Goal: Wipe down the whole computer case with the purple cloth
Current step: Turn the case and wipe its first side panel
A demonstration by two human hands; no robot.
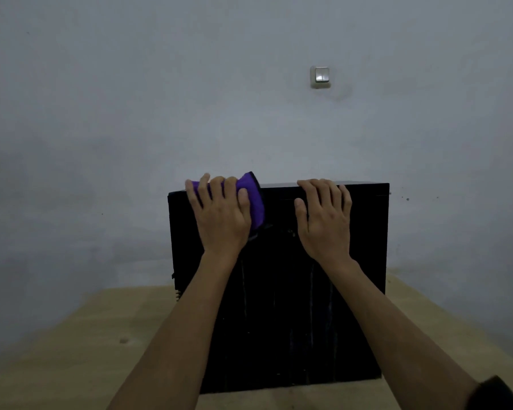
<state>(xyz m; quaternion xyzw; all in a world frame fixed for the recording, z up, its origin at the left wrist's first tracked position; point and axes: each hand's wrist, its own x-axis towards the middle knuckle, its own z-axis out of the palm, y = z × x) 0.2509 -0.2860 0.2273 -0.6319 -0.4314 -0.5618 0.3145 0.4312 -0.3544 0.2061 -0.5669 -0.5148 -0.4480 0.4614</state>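
Your left hand (219,213) grips the purple cloth (253,199) against the top left edge of the black computer case (282,306), which stands on the wooden table (71,350). The cloth bunches under your fingers and spills out to the right of your thumb. Your right hand (325,220) hooks its fingers over the case's top edge, holding it.

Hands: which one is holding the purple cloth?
The left hand; its fingers grip the purple cloth on the computer case. The right hand only hooks the top edge.
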